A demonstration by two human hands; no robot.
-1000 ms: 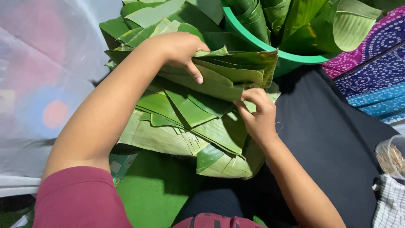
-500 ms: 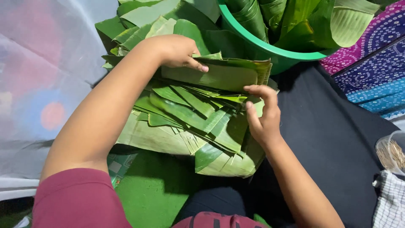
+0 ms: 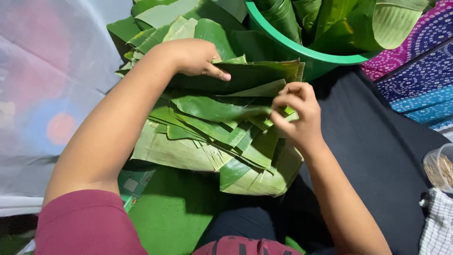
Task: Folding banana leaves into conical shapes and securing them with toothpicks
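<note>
A broad dark cloth (image 3: 377, 156) covered the right side of the floor, with a pale sheet (image 3: 42, 80) spread at the left and a strip of green mat (image 3: 170, 217) showing nearest the person. On the far side stood a green tub (image 3: 302, 49) crammed with uncut banana leaves (image 3: 358, 21), rolled and upright. A patterned purple and blue fabric (image 3: 415, 66) lay to the right of the tub.

Between the tub and the person sat the heap of cut leaf pieces (image 3: 207, 141), fanned out in overlapping layers on the mat and against the dark cloth. A further spread of loose leaf pieces (image 3: 170, 23) lay behind it.

The left hand (image 3: 196, 56) rested flat on the top leaf piece (image 3: 255, 75), its grip loose, fingers curled and thumb pressed along the leaf's near edge. The right hand (image 3: 295, 113) had its grip narrow, fingertips pinched on the edge of a leaf strip (image 3: 222, 109) in the middle of the heap.

Judging by the size of the heap, a good share of the pieces appeared sorted or stacked already, while the full tub suggested much leaf was left to work through.

At the right edge, a small clear container of thin sticks (image 3: 441, 167) stood beside a checked cloth (image 3: 439, 226).
</note>
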